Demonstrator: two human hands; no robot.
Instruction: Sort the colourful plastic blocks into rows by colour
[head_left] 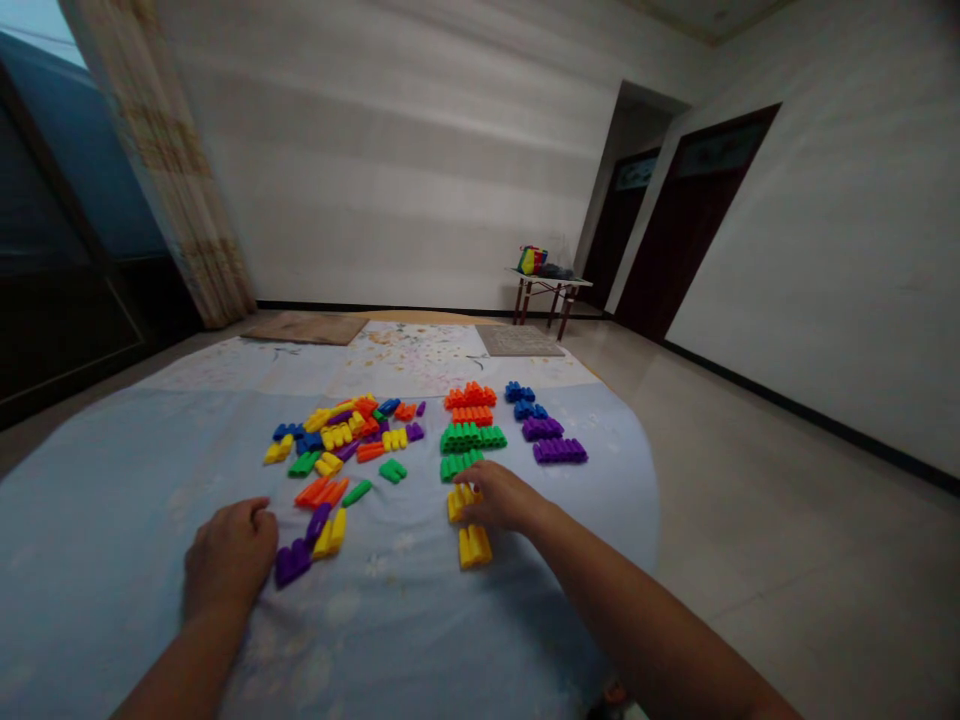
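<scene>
The right hand [502, 495] has its fingers [481, 472] bent round a far yellow block [455, 506], gripping it with the thumb on the near side. A near yellow block [474, 548] lies just below those fingers, on the pale blue cloth [390, 640] that covers the desk [420, 316]. Just beyond the fingertips sit green blocks [463, 437] in ridged rows, with orange blocks [470, 396] past them; farther out and to the right of the fingers are purple blocks [561, 452] and blue blocks [529, 410].

The left hand [231, 560] rests on the cloth, fingers curled; how tightly they close, I cannot tell. Just beside them on the right lies a purple piece [293, 563], and a little farther right a yellow piece [330, 536]. Ahead of these fingers and to the right spreads a mixed pile [337, 436] of coloured blocks.

Well beyond both hands' fingers, a brown board [306, 328] and a grey board [520, 341] lie at the far edge; the grey one's fine markings are too small to read. Past them, a bright multicoloured bag [532, 261] stands on a small side table [573, 283], any print on it too small to make out
</scene>
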